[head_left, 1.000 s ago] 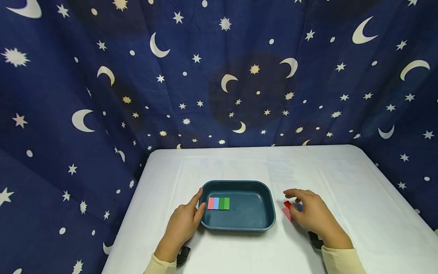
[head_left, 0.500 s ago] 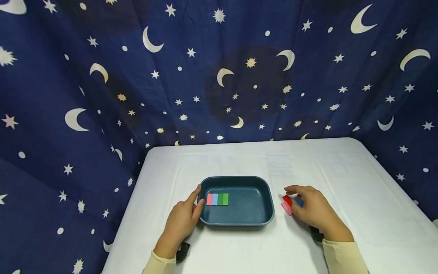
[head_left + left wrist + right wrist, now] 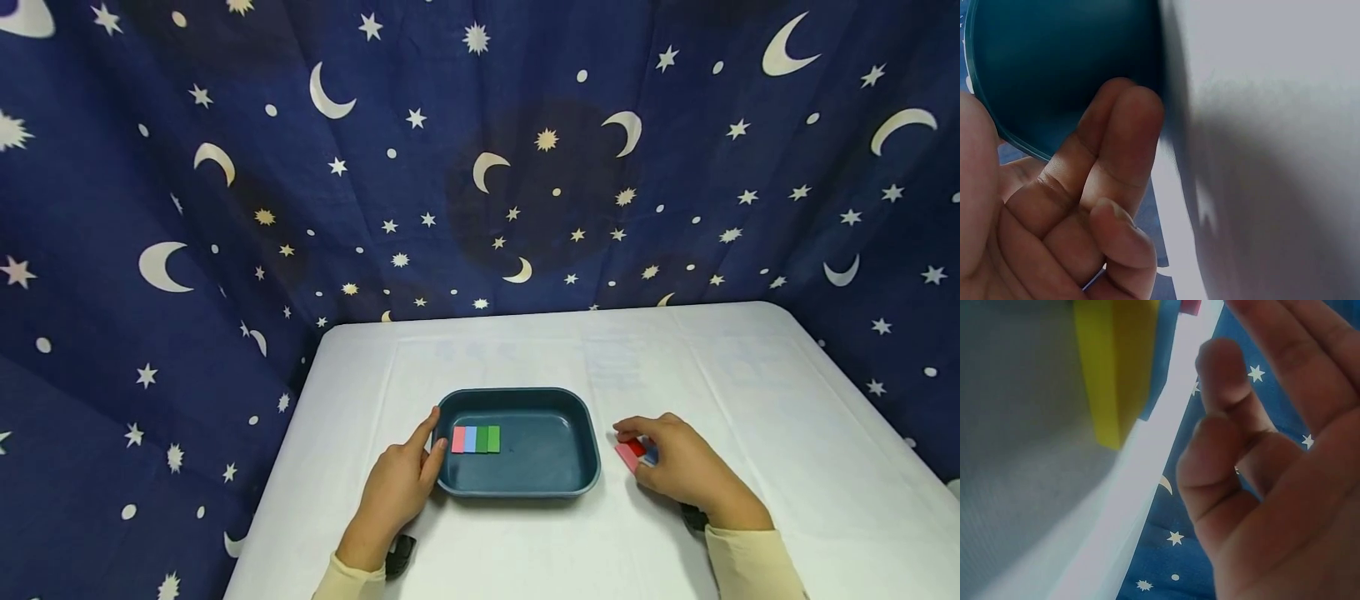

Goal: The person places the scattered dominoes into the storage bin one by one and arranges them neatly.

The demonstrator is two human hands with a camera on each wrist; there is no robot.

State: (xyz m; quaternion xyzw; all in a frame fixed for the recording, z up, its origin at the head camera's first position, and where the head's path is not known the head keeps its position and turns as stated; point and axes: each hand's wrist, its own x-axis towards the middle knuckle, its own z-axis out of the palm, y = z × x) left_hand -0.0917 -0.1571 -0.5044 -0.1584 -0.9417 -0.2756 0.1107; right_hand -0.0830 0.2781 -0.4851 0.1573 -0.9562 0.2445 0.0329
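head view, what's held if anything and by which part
The left hand holds the teal tray by its left end, thumb over the rim. The right hand is at the pink block; whether it grips it cannot be told.

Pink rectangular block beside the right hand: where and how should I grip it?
Probably pinch the pink rectangular block across its two short ends, coming from above. It lies diagonally on the white-covered table, and the red block crowds its far long side, leaving little finger room there.
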